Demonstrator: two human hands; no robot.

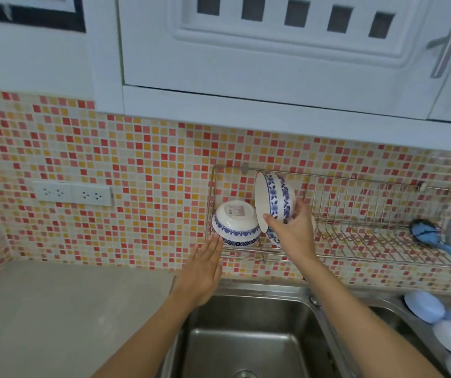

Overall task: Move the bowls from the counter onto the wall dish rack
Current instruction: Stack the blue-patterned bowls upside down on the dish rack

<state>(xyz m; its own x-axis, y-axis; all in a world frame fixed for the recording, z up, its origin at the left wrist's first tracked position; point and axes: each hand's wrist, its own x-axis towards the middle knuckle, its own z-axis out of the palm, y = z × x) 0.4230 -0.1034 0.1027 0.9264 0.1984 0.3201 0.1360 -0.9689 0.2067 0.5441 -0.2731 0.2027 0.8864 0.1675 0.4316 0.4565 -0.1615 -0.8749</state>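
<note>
A wire wall dish rack (360, 236) hangs on the mosaic tile wall above the sink. At its left end a white bowl with a blue flower band (236, 223) lies upside down. My left hand (205, 266) is flat with fingers together, its fingertips touching that bowl's lower left rim. My right hand (291, 227) grips a second blue-patterned bowl (274, 196), held on edge just right of the first, its opening facing left. Behind my right hand part of another patterned bowl shows low in the rack.
A steel sink (248, 331) lies below the rack. The grey counter (63, 315) spreads to the left. A blue-handled brush (437, 236) and a sponge rest at the rack's right end. Pale blue and white lids (437, 315) lie at the right. White cupboards hang overhead.
</note>
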